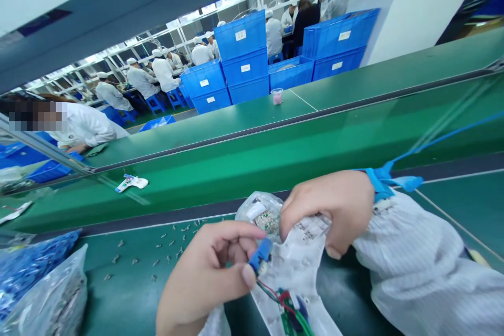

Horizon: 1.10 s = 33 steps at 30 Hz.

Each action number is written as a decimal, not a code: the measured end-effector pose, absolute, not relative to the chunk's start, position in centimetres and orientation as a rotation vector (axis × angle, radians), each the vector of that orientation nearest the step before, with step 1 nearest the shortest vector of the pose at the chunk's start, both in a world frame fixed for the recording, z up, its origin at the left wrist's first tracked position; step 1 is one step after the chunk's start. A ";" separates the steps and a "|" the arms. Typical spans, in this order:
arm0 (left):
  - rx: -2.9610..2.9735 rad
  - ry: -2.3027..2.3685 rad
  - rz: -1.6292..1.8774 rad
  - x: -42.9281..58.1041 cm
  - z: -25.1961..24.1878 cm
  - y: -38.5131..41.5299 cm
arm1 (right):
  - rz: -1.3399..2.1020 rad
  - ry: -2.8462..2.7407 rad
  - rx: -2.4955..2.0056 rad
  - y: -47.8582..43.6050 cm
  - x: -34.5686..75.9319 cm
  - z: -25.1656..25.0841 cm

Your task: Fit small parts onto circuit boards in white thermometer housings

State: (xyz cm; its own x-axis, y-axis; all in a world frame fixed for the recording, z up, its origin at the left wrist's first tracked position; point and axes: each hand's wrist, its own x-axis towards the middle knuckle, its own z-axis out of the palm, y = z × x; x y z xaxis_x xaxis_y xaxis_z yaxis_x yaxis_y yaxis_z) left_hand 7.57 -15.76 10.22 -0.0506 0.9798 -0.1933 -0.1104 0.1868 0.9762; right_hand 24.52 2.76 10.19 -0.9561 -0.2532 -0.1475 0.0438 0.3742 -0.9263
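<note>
My left hand [220, 268] pinches a small blue part [260, 255] between thumb and fingertips. Red and dark wires run from just below it to a green circuit board [289, 310] in a white plastic housing [293, 268]. That housing lies at the front of the bench, its inner side up. My right hand [333, 205] grips the far end of the housing, fingers over its edge and thumb at the right side; a blue strap [380, 181] circles that wrist. Touching the far end is a clear plastic bag [260, 212] of small metal pieces.
Several small metal parts [156, 262] lie scattered left on the green bench. Bags of blue parts [39, 257] and others [51, 299] stand at far left. Beyond, a green conveyor belt [236, 163] carries another white housing [132, 182]. A co-worker [86, 123] sits across.
</note>
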 end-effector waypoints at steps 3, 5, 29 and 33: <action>0.830 1.107 1.334 8.0 10.4 -16.3 | -1.792 2.087 -0.237 2.8 23.3 9.6; 0.766 1.047 1.399 8.5 10.8 -16.4 | -1.843 1.977 -0.329 2.4 22.4 9.1; 1.578 1.779 1.689 11.2 9.3 -15.3 | -2.609 2.784 0.541 -4.6 23.0 10.3; 1.605 1.670 1.743 11.2 9.1 -15.0 | -2.696 2.739 0.476 -4.6 23.0 10.0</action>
State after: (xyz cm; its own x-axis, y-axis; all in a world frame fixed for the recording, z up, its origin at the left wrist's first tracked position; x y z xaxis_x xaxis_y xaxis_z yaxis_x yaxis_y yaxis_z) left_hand 11.17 -15.05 9.07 -0.3668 0.7732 0.5174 0.4839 -0.3164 0.8159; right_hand 23.03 -4.59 10.05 -0.7186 0.6161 0.3226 -0.3129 0.1279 -0.9411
